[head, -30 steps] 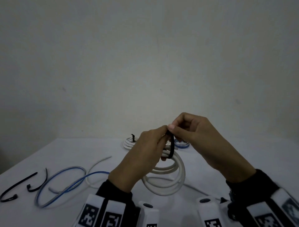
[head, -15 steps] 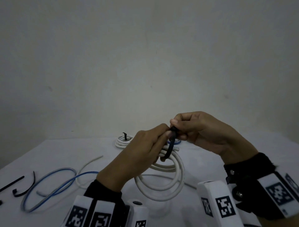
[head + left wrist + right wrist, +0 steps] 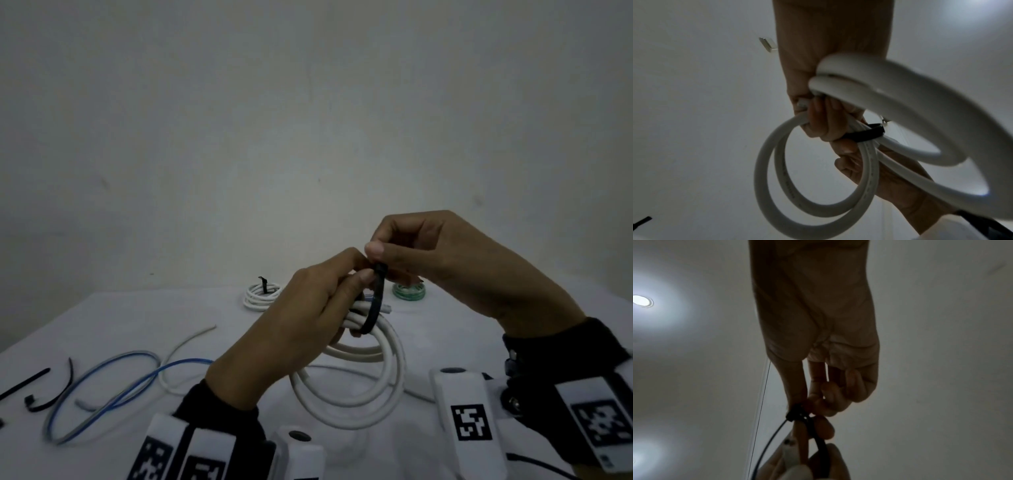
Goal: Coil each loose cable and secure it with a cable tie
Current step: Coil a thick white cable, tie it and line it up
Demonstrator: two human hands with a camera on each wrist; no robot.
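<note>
I hold a thick white cable coil [image 3: 376,387] above the white table [image 3: 120,318]. My left hand [image 3: 308,308] grips the top of the coil [image 3: 818,203], fingers curled round its strands. A black cable tie [image 3: 375,301] loops round the strands beside those fingers; the tie's band [image 3: 865,134] crosses the cable. My right hand [image 3: 428,253] pinches the tie's head [image 3: 795,413] between thumb and forefinger, the other fingers curled. A loose blue and grey cable [image 3: 113,387] lies at the left with a loose white cable [image 3: 185,346].
A tied white coil [image 3: 260,294] and a green coil [image 3: 409,291] lie at the table's far side. Spare black cable ties [image 3: 44,390] lie at the left edge. A plain wall stands behind the table.
My right hand has risen slightly and turned, still pinching the tie's head. The view has shifted, so the green coil now shows behind my hands. The left hand keeps its grip.
</note>
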